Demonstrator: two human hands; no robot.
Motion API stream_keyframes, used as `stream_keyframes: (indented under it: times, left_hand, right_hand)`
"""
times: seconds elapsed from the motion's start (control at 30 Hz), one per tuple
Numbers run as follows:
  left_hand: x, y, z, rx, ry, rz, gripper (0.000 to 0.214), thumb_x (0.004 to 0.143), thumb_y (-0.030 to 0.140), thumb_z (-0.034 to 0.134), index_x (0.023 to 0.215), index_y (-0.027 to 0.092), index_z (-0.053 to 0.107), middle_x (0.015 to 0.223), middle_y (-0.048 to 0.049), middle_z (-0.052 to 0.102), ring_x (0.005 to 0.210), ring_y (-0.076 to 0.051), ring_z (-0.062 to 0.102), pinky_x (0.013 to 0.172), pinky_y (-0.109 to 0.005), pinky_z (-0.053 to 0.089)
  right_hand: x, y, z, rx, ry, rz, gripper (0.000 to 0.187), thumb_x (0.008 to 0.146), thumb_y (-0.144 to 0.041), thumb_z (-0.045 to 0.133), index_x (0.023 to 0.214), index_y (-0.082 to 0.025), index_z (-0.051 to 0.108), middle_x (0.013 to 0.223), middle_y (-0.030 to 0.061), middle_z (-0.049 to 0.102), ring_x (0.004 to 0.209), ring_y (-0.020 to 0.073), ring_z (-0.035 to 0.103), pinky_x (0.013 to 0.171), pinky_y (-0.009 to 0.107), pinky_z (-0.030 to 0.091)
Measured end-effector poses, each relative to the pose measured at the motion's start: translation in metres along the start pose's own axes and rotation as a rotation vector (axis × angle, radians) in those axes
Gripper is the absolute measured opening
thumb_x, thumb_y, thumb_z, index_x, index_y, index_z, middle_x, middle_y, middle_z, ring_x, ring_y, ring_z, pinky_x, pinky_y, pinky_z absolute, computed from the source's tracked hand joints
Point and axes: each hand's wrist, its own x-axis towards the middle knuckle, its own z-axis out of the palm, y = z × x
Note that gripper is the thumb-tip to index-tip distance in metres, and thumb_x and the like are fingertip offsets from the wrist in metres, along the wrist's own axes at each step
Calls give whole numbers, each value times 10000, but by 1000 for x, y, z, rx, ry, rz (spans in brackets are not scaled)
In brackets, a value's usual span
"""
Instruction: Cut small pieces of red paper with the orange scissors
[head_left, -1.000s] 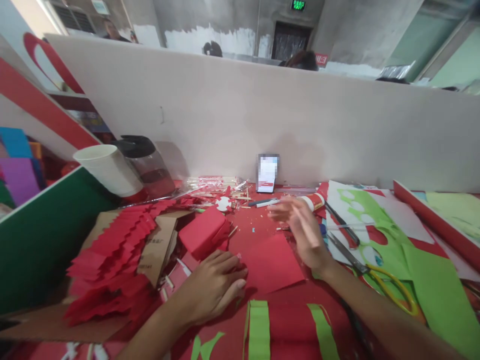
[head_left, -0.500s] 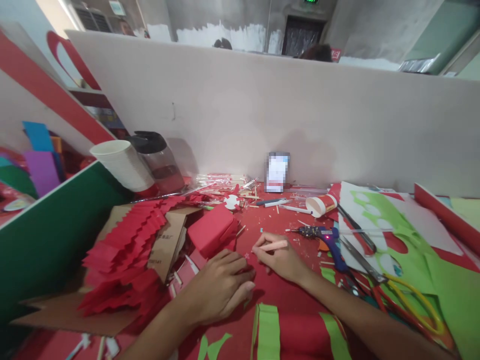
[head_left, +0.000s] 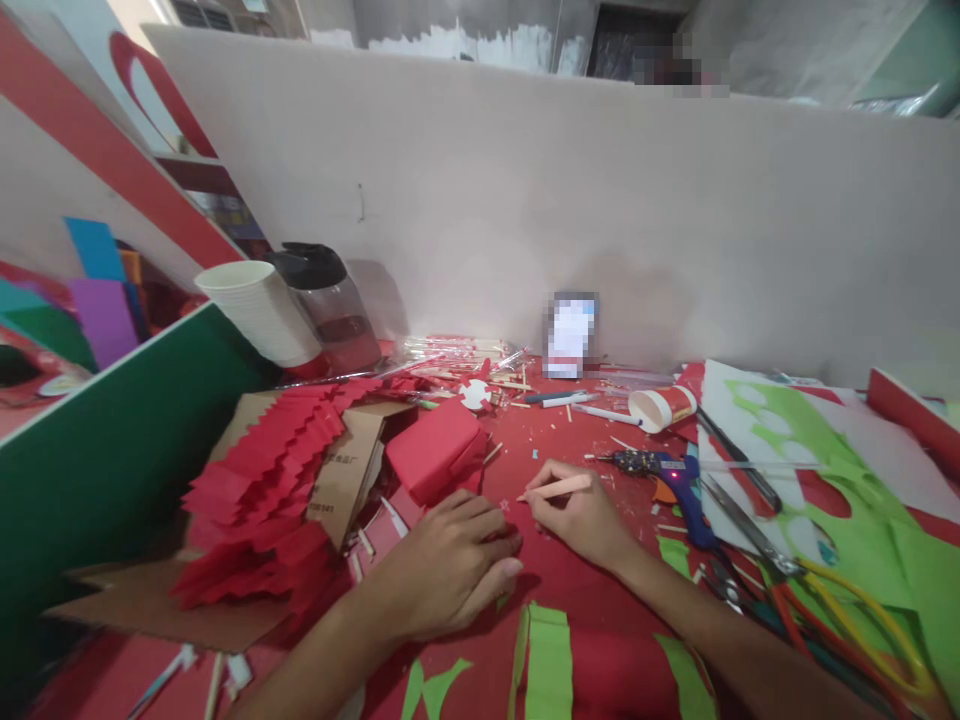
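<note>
My right hand (head_left: 581, 515) is closed in a writing grip around a pale pencil (head_left: 562, 487). The pencil's tip is low over the red paper surface (head_left: 525, 570), just right of a small light mark (head_left: 504, 505). Palm down, my left hand (head_left: 457, 565) lies on the same red surface, its fingers stretched out and holding nothing. Close beyond the left hand sits a red paper-covered box (head_left: 437, 452). Nearer to me, between my forearms, is a red roll with green bands (head_left: 611, 668), partly cut off by the frame edge.
At right lie a blue glue gun (head_left: 679, 490), scissors (head_left: 787, 565) and green paper (head_left: 862, 530). Red pleated paper (head_left: 270, 480) rests on cardboard (head_left: 172, 610) at left. A phone (head_left: 570, 335) leans on the white partition (head_left: 465, 200). Paper cups (head_left: 259, 310) and a jug (head_left: 330, 310) stand back left.
The camera view has tilted down slightly, so everything sits a little further right and higher. My left hand stays put; my right hand keeps its pencil grip beside the light mark.
</note>
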Motion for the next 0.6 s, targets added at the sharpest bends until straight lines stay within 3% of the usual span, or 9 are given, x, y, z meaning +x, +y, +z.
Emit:
stream_keyframes:
  times: [0.6]
  left_hand:
    - [-1, 0, 2, 1, -21, -11, 379, 1021, 315, 311, 1031, 216, 676, 899, -37, 612, 865, -208, 556, 870, -384, 396]
  right_hand:
    - [-1, -2, 0, -57, -11, -49, 142, 751, -80, 589, 685, -182, 663, 696, -9, 702, 617, 122, 623, 551, 190, 421]
